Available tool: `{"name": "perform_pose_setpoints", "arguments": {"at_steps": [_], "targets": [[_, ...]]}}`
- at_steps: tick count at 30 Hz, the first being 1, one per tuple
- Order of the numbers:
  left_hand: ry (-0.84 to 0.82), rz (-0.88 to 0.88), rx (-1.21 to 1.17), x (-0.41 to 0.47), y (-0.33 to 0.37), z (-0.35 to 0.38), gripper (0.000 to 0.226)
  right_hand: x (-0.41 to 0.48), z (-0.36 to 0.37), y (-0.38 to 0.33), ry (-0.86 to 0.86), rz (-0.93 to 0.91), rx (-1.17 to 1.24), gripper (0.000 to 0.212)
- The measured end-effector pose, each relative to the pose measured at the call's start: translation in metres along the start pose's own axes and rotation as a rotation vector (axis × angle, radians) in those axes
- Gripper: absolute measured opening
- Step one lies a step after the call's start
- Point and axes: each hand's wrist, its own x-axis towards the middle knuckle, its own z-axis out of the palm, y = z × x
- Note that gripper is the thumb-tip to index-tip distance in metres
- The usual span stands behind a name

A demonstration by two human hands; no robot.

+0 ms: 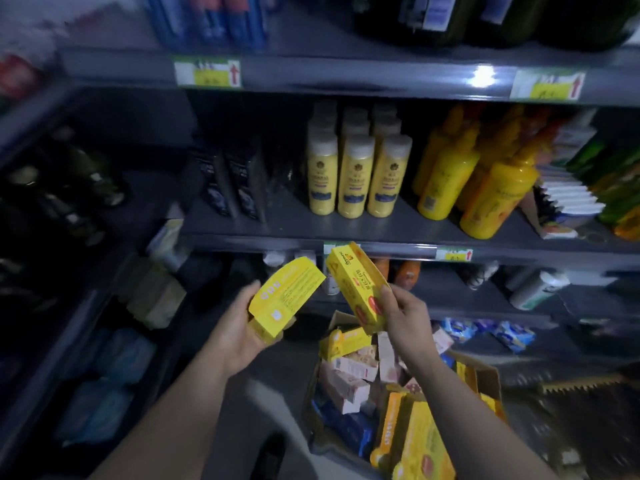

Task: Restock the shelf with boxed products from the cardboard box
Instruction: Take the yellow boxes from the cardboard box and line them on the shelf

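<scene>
My left hand [239,327] grips a yellow box [284,296], tilted with its back panel of small print facing up. My right hand [405,320] holds a second yellow box [356,285] by its lower end, its front with red ovals showing. Both boxes hover side by side in front of the grey shelf edge [381,249]. Below my right arm stands the open cardboard box [488,379], filled with several yellow, pink and blue boxed products.
The middle shelf carries yellow bottles with white caps [356,174], yellow squeeze bottles [485,188], dark boxes [235,181] and a display of flat packs [568,199]. Lower shelves hold bottles and blue packets. A side rack on the left holds dark bottles and bagged goods.
</scene>
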Motion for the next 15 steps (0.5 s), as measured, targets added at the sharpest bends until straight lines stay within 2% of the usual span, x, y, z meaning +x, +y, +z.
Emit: {"name": "perform_pose_setpoints", "arguments": {"at_steps": [2,3,6,8,9,11,15], "targets": [[0.071,0.043,-0.056,-0.016,-0.009,-0.004,0.058,-0.004,0.0,-0.009,-0.033,-0.058,0.026,0.033],[0.096,0.06,-0.067,-0.024,-0.013,-0.004,0.055,-0.006,0.0,-0.014,-0.05,-0.082,0.034,0.035],[0.106,0.152,-0.059,-0.051,-0.022,-0.008,0.022,-0.01,0.007,-0.027,-0.12,-0.11,0.047,0.034],[0.086,0.242,-0.071,-0.069,-0.022,-0.015,0.014,-0.013,0.015,-0.038,-0.177,-0.132,0.073,0.036],[0.085,0.281,-0.072,-0.081,-0.021,-0.019,0.018,-0.015,0.02,-0.044,-0.198,-0.156,0.084,0.037],[0.133,0.321,-0.122,-0.102,-0.015,-0.031,0.041,-0.022,0.033,-0.059,-0.233,-0.216,0.077,0.039],[0.244,0.398,-0.167,-0.147,-0.006,-0.069,0.06,-0.045,0.073,-0.091,-0.364,-0.269,0.078,0.036]]}}
